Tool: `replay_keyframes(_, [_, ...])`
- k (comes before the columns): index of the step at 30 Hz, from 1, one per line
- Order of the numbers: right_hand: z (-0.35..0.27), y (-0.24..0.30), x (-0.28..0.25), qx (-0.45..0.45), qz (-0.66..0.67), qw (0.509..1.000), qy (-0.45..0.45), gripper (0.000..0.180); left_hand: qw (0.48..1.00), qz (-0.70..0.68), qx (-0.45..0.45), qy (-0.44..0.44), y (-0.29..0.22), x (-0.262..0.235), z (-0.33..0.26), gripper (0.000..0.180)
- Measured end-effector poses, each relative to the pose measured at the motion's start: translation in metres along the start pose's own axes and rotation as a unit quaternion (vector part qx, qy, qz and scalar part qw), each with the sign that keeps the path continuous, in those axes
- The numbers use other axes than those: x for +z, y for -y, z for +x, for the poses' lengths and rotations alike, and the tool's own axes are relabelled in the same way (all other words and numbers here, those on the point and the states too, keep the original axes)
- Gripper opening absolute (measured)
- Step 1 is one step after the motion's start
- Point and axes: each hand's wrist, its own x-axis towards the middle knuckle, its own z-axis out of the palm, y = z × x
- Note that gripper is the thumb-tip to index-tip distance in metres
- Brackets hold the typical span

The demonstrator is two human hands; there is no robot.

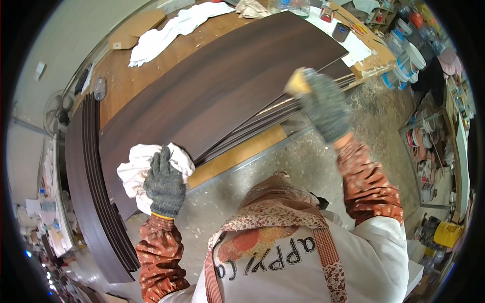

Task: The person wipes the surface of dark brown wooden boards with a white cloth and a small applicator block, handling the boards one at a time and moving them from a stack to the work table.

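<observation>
- Here, the left hand [164, 183], in a grey knit glove, lies flat with fingers spread on a white rag [136, 169], pressing it onto the near corner of a dark panel [217, 96].
- The right hand [323, 103], also gloved, is closed around a yellow sponge [297, 83] at the panel's right edge.
- The panel is the top one of a stack [268, 118] lying on a wooden bench [237, 156]; their thin edges fan out below the sponge.
- More dark panels [88, 192] lean or lie to the left of the bench.
- White cloth [172, 28] lies at the bench's far side.
- White buckets [409, 58] stand at the upper right, beyond the dusty floor [313, 156].
</observation>
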Motion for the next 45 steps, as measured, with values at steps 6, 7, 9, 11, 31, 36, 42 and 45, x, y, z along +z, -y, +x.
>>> replay_keyframes(6, [0.01,0.112,0.007,-0.101,0.202,0.974,-0.009,0.019,1.0,0.002,-0.023,0.009,0.018,-0.004,-0.007,0.042])
replay_keyframes(7, [0.008,0.1,0.013,-0.096,0.219,0.971,-0.001,0.018,1.0,-0.011,-0.029,0.002,0.02,-0.006,-0.006,0.046])
replay_keyframes(9, [0.002,0.058,0.016,-0.062,0.188,0.98,0.037,0.017,0.999,-0.007,-0.031,0.015,0.037,0.002,-0.017,0.05])
replay_keyframes(11, [-0.003,-0.006,0.005,-0.072,-0.039,0.996,-0.021,0.018,0.998,-0.03,-0.046,0.012,0.05,0.005,-0.026,0.051])
replay_keyframes(31, [-0.037,-0.166,-0.012,0.057,-0.128,0.989,0.055,0.042,0.997,-0.043,0.051,0.05,-0.037,-0.017,0.063,0.056])
replay_keyframes(36, [-0.034,-0.168,-0.018,0.027,-0.089,0.996,0.018,0.044,0.993,-0.054,0.098,0.045,-0.075,-0.02,0.099,0.056])
replay_keyframes(42, [-0.038,-0.187,0.007,0.081,0.079,0.992,0.057,0.037,0.977,-0.119,0.172,0.046,-0.147,-0.022,0.162,0.056])
replay_keyframes(45, [-0.063,-0.248,0.0,0.171,0.041,0.984,0.042,0.036,0.958,-0.127,0.256,0.028,-0.191,-0.015,0.2,0.054])
